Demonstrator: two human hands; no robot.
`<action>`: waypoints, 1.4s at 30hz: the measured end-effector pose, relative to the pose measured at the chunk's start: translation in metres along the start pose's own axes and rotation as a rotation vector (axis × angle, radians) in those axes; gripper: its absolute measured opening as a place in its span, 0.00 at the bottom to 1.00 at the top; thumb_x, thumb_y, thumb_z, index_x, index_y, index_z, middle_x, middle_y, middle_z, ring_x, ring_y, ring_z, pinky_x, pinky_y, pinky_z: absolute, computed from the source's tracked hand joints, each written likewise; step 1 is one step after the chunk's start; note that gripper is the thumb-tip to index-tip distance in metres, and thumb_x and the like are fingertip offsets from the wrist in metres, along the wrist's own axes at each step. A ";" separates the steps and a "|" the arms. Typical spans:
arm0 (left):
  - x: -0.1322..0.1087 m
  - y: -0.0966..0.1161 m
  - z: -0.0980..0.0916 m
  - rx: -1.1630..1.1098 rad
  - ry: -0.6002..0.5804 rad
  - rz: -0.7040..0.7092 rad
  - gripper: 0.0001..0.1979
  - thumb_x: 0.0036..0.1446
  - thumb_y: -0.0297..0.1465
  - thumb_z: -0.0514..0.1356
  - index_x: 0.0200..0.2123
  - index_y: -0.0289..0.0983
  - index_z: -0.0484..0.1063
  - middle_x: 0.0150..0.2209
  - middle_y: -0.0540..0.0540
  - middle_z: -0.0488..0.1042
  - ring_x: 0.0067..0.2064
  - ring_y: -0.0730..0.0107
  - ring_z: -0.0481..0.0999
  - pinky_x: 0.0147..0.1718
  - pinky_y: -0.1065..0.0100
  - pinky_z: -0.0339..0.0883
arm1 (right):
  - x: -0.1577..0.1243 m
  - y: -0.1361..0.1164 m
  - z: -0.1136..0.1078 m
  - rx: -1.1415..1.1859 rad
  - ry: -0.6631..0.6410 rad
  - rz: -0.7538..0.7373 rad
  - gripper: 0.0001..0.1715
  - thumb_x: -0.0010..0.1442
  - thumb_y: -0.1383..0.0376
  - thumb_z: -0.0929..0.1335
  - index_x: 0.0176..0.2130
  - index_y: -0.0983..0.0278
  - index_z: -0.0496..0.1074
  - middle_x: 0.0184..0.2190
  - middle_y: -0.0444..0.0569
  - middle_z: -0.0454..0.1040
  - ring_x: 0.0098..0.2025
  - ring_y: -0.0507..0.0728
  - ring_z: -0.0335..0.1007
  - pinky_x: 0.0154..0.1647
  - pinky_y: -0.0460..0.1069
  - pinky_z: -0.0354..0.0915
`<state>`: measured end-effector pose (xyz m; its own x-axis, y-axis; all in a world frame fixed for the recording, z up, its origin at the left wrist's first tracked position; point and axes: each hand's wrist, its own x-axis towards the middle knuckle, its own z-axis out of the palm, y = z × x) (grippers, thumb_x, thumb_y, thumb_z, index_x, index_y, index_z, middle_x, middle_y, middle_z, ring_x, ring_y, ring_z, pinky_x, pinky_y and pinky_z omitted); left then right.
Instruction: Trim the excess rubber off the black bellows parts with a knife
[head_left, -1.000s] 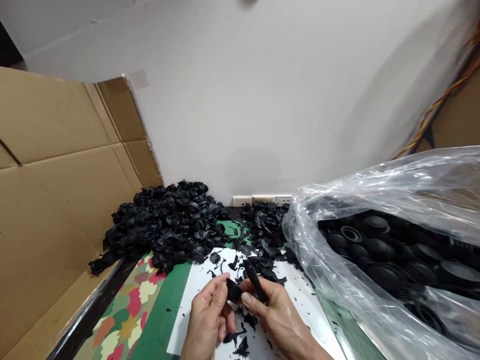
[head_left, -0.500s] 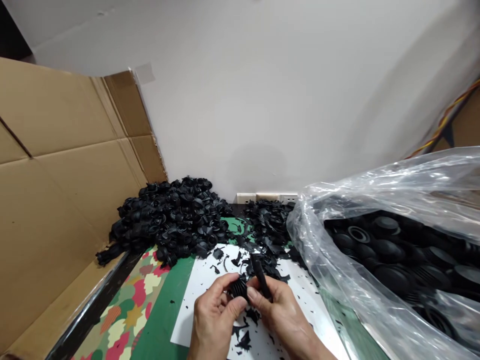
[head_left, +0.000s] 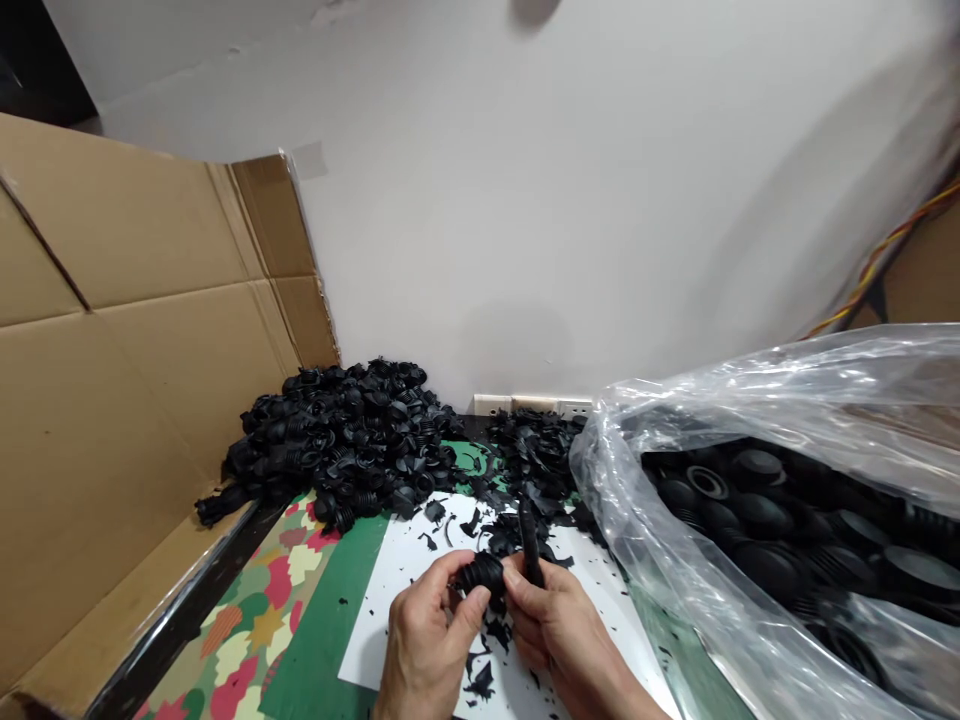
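Between the thumb and fingers of my left hand (head_left: 431,625) is a black ribbed rubber bellows (head_left: 480,574), lying roughly sideways. My right hand (head_left: 559,620) is closed round a slim black pen-shaped tool (head_left: 529,535), which points up and away from me; its working end cannot be made out. The right thumb and fingertips meet the right end of the bellows. Beneath both hands lies a white sheet (head_left: 375,635) scattered with thin black rubber scraps (head_left: 480,682).
A heap of black ribbed pieces (head_left: 345,430) rises at the back left beside a cardboard panel (head_left: 172,360). Black scraps (head_left: 536,445) pile up by the wall sockets (head_left: 534,405). On the right, a clear plastic bag (head_left: 622,500) holds many black bellows (head_left: 772,570).
The bellows has turned, so more of its ribbed side shows. The tool in my right hand now stands more upright. The view has shifted slightly.
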<state>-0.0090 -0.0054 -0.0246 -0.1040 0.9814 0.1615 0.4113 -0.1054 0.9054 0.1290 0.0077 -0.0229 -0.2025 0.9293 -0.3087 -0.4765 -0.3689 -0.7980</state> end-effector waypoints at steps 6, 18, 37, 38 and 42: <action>0.000 0.000 -0.001 0.056 -0.034 0.052 0.17 0.53 0.37 0.58 0.43 0.34 0.75 0.28 0.45 0.77 0.26 0.68 0.71 0.26 0.72 0.67 | 0.003 0.002 0.000 0.036 -0.017 -0.011 0.27 0.39 0.49 0.76 0.24 0.63 0.62 0.12 0.29 0.46 0.14 0.42 0.33 0.13 0.42 0.37; 0.003 -0.003 0.001 -0.131 -0.007 0.032 0.12 0.52 0.35 0.60 0.38 0.37 0.76 0.24 0.48 0.76 0.25 0.69 0.73 0.23 0.74 0.65 | 0.014 0.005 0.005 -0.033 0.032 -0.064 0.28 0.34 0.48 0.76 0.22 0.62 0.61 0.11 0.30 0.48 0.12 0.41 0.36 0.13 0.42 0.37; 0.006 0.014 0.003 -0.510 -0.227 -0.279 0.23 0.45 0.51 0.58 0.20 0.35 0.65 0.14 0.50 0.70 0.09 0.84 0.59 0.09 0.78 0.41 | -0.005 -0.008 0.018 -0.205 -0.008 0.004 0.30 0.35 0.47 0.75 0.19 0.61 0.57 0.09 0.30 0.48 0.11 0.42 0.36 0.12 0.42 0.37; 0.006 0.013 0.004 -0.503 -0.243 -0.273 0.24 0.45 0.52 0.58 0.20 0.35 0.66 0.14 0.50 0.70 0.09 0.83 0.59 0.09 0.78 0.43 | -0.006 -0.009 0.015 -0.233 -0.011 -0.020 0.28 0.37 0.47 0.74 0.19 0.61 0.58 0.09 0.31 0.49 0.11 0.42 0.38 0.12 0.42 0.39; 0.009 0.015 0.003 -0.465 -0.339 -0.165 0.23 0.44 0.48 0.62 0.34 0.33 0.71 0.21 0.49 0.75 0.12 0.81 0.63 0.10 0.78 0.52 | -0.013 -0.037 -0.040 -0.679 0.191 -0.475 0.20 0.41 0.49 0.74 0.22 0.63 0.71 0.18 0.47 0.73 0.20 0.53 0.65 0.19 0.45 0.58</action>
<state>-0.0009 0.0028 -0.0108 0.1939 0.9791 -0.0607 -0.0333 0.0684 0.9971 0.1831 0.0102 -0.0103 0.0657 0.9924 0.1045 0.1546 0.0933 -0.9836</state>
